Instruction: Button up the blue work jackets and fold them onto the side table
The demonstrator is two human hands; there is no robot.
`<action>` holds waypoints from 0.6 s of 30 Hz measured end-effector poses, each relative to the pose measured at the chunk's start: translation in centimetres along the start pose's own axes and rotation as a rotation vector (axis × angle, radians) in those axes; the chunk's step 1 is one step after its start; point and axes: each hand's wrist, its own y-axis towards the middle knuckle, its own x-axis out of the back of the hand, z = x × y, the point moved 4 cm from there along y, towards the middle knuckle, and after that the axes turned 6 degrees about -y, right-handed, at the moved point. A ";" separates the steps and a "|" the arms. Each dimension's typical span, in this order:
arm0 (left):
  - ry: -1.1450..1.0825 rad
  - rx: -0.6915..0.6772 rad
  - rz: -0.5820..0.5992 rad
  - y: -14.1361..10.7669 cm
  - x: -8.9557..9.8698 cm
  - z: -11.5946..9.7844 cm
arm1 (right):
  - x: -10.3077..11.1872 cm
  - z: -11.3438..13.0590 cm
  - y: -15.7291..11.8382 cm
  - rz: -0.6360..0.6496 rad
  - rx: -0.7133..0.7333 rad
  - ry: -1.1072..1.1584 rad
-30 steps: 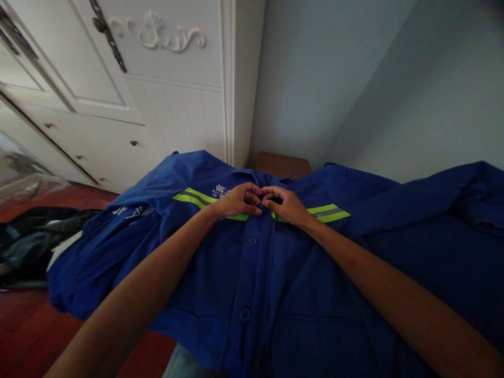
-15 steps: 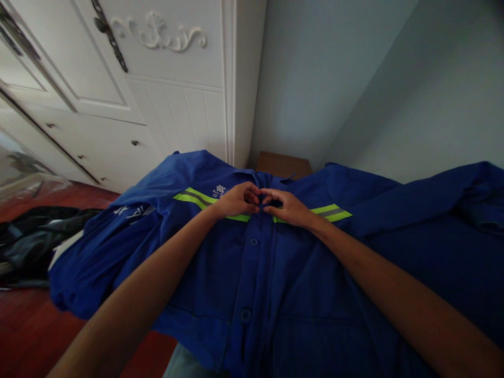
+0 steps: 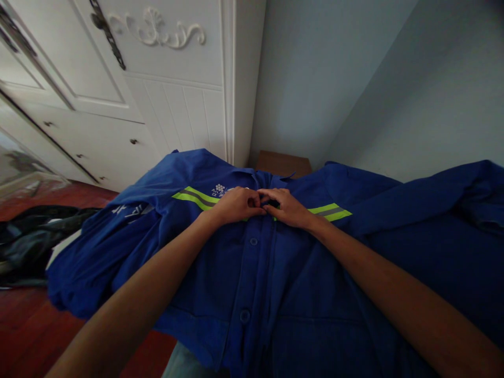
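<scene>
A blue work jacket lies spread out in front of me, with yellow-green reflective strips across its chest and a white logo on one side. Both my hands meet at its front opening, level with the strips. My left hand pinches the edge of the button placket. Opposite it, my right hand pinches the other front edge, fingertips touching or nearly touching the left ones. Whatever sits between the fingertips is hidden. Lower on the placket two buttons show, an upper button and a lower button.
A white cabinet with dark handles stands beyond the jacket at left. Behind the collar is a brown wooden piece against the grey wall. A dark bag-like heap rests on the red floor.
My left hand has moved slightly right and turned, its fingers closing further toward the right fingertips. My right hand and the jacket stay almost where they were.
</scene>
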 end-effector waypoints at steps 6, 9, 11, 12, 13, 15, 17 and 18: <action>-0.127 0.116 0.021 0.3 -0.4 0.4 | 0.0 0.1 0.1 -0.036 -0.044 0.038; -0.154 0.148 0.028 0.4 -0.6 0.6 | 0.1 0.1 0.3 -0.036 -0.066 0.074; -0.147 0.159 0.013 0.5 -0.6 0.7 | 0.2 0.2 0.3 -0.024 -0.077 0.101; -0.138 0.165 0.000 0.4 -0.5 0.7 | 0.2 0.2 0.4 -0.016 -0.085 0.115; -0.124 0.175 -0.015 0.4 -0.4 0.8 | 0.2 0.2 0.4 -0.008 -0.094 0.128; -0.092 0.202 -0.035 0.3 -0.2 1.0 | 0.3 0.2 0.3 0.008 -0.108 0.148; -0.075 0.216 -0.036 0.2 -0.1 1.1 | 0.3 0.2 0.3 0.025 -0.109 0.145; -0.075 0.215 -0.030 0.2 -0.1 1.2 | 0.4 0.2 0.3 0.030 -0.105 0.128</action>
